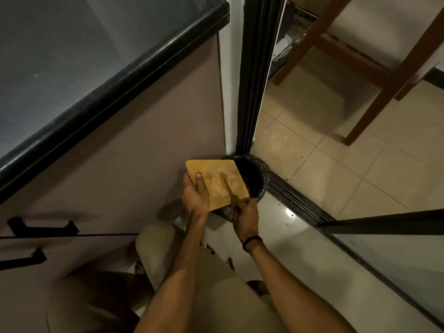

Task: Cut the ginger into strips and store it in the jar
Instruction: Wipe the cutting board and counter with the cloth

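Drawer handles: two black bars, near left, on the cabinet front.
Countertop: dark and glossy with a rounded black edge, far left.
Cabinet front: plain beige panel below the countertop, running right to the corner.
Left hand: clasps the left edge of the cutting board, thumb flat on its top face, fingers underneath.
Cutting board: pale wood with rounded corners, held off the floor with its right part over the bin. Its face is streaked with light marks; whether these are ginger scraps cannot be told.
Knife: thin dark blade lying across the board's face, tip pointing away from the person.
Right hand: fist closed around the knife handle at the board's near right corner, with a black band on the wrist.
Bin: round with a black liner, on the floor in the corner, partly covered by the board.
Door frame: black upright rising from behind the bin.
Wooden legs: brown furniture, far right.
Floor: beige tiles.
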The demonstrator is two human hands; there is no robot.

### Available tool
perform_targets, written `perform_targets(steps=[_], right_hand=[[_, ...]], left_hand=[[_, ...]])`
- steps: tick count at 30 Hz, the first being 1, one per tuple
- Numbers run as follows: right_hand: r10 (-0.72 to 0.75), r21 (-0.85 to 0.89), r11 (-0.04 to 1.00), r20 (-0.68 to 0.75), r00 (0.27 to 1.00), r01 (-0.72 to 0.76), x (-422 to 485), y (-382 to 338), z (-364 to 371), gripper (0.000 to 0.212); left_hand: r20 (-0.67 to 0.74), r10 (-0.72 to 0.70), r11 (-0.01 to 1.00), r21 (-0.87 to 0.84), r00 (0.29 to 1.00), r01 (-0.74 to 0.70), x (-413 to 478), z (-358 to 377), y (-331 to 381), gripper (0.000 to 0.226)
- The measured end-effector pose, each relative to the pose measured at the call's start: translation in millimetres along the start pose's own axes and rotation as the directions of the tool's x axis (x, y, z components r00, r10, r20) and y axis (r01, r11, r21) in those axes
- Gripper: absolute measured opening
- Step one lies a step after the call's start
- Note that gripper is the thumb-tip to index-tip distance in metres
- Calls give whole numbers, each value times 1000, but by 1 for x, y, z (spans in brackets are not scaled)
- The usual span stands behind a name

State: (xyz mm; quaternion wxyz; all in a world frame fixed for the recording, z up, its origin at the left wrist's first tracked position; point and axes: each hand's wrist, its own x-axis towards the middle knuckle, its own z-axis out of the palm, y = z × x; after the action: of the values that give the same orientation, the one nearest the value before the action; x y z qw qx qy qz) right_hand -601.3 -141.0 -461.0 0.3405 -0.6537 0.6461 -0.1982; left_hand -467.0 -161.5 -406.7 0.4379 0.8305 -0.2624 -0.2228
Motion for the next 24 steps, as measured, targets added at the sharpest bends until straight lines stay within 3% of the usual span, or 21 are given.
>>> perform_targets(steps=[3,5,9,13,17,18,21,22,24], right_hand=[[53,-11,999,47,997,-53,1,11,6,27],[200,116,973,11,980,-200,4,24,4,21],[255,139,958,-25,967,-249,7,34,0,25],[60,101,994,-132,989,-47,4,19,5,35],[-151,64,987,-6,989,151,4,13,20,34],[-144,46,989,16,989,143,7,15,23,34],[127,102,987,-52,990,-121,20,20,18,26],[152,123,982,-84,985,-141,21,18,15,26],[30,130,991,-50,998,-23,17,7,11,21]], left_hand=[[-22,17,1000,-1,1000,-17,8,-1,-1,36],[-45,21,1000,3,999,-20,11,-4,-2,35],[-59,28,999,21,998,-27,16,-9,-9,35],[-61,-6,1000,-10,998,5,15,-4,-16,38],[-33,14,1000,-24,999,-15,8,0,-14,37],[-27,12,1000,-28,1000,-13,8,0,-14,37],[-16,13,1000,-19,1000,-14,8,-1,-16,38],[-16,11,1000,-26,1000,-12,8,-1,-17,37],[-13,5,999,-42,1000,-5,10,-3,-19,37]])
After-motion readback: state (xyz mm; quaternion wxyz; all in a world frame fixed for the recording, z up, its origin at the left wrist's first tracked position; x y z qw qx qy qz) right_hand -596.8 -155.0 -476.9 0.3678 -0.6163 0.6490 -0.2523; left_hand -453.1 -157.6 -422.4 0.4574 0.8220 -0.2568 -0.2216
